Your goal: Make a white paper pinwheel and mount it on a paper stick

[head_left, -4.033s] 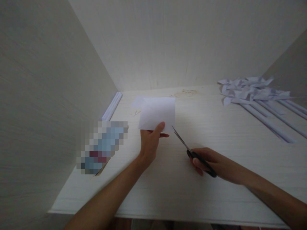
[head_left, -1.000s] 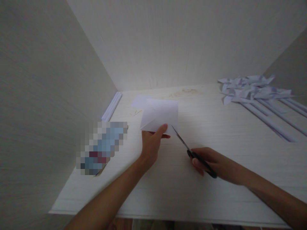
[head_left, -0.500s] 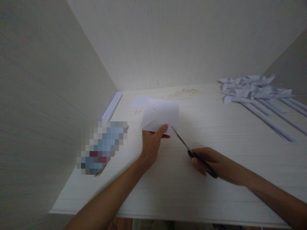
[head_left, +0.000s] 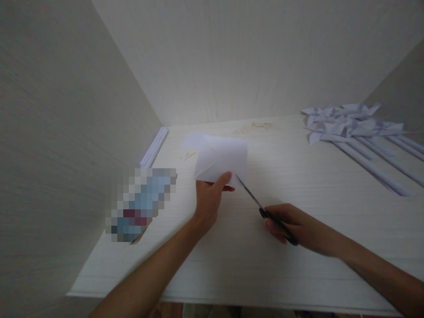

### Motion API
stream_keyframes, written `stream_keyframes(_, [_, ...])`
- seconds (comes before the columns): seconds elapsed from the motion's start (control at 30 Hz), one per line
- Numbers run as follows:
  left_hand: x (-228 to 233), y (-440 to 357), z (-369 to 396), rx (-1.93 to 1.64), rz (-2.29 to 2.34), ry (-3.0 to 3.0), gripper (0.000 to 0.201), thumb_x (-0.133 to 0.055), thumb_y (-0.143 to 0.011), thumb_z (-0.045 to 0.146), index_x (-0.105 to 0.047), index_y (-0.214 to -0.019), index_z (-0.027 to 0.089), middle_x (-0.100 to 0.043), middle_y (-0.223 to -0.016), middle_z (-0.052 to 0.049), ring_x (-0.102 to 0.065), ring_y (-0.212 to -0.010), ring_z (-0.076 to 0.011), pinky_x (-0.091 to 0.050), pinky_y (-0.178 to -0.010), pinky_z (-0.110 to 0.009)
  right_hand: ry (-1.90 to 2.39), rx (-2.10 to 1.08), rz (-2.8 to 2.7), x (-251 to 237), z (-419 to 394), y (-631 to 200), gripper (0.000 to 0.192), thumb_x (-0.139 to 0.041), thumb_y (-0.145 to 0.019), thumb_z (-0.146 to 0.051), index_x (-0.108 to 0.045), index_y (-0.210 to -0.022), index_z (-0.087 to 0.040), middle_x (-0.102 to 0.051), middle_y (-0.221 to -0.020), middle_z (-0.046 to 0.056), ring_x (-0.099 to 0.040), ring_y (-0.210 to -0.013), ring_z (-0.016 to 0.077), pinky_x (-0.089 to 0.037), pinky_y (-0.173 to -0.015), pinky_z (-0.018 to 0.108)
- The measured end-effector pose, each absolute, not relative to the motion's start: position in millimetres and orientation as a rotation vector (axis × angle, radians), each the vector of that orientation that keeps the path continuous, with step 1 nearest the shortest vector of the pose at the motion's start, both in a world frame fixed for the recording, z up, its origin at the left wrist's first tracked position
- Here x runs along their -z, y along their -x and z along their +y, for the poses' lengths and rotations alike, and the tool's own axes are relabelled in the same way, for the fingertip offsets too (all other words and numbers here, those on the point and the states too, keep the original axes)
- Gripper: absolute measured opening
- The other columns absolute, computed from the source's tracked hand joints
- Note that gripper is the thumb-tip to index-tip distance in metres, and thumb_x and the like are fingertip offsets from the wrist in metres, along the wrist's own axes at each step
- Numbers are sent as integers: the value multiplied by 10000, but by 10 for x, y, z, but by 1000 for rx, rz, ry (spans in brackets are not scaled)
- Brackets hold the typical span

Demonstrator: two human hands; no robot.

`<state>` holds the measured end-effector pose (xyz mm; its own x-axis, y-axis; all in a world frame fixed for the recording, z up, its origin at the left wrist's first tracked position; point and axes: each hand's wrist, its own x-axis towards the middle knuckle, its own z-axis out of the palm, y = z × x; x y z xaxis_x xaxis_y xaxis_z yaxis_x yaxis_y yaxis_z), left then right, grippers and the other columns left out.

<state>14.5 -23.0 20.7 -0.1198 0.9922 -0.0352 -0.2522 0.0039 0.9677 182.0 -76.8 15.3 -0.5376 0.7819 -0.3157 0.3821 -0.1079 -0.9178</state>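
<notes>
My left hand [head_left: 212, 192] pinches the near edge of a white square of paper [head_left: 225, 154], thumb on top and fingers underneath. A slit or crease runs in from the paper's left corner. My right hand [head_left: 286, 223] is closed round the black handles of a pair of scissors [head_left: 255, 199]. The blades point up and left, with their tips at the paper's near right corner, just right of my left thumb. Whether the blades are parted cannot be made out. Behind the held piece, another white paper sheet [head_left: 194, 140] lies flat on the table.
Several white paper pinwheels [head_left: 351, 126] on rolled paper sticks lie at the right. Rolled paper sticks [head_left: 155, 146] rest along the left wall. A pixelated, blurred item [head_left: 144, 205] lies at the left. Small thin sticks [head_left: 188, 155] are near the loose sheet, on the white table [head_left: 232, 265].
Hardly anything differs. The scissors and my right hand have shifted very slightly to the left; the paper and my left hand stay where they were.
</notes>
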Motion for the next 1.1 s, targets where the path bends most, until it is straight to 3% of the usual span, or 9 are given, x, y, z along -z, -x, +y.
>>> stream_keyframes(1.1, [-203,-140,-217,-1369,1093,-914,257,-646,-559,215,-614,-809,161,-624,-775,2,-566,-614,-100,-490,-435,-181,1325,-1681,-1811,-129,-768,-1823,366,-463,-771,-439,-374,-538,-170,-338,-475,-53,-291,-429,57,-219,-398,201])
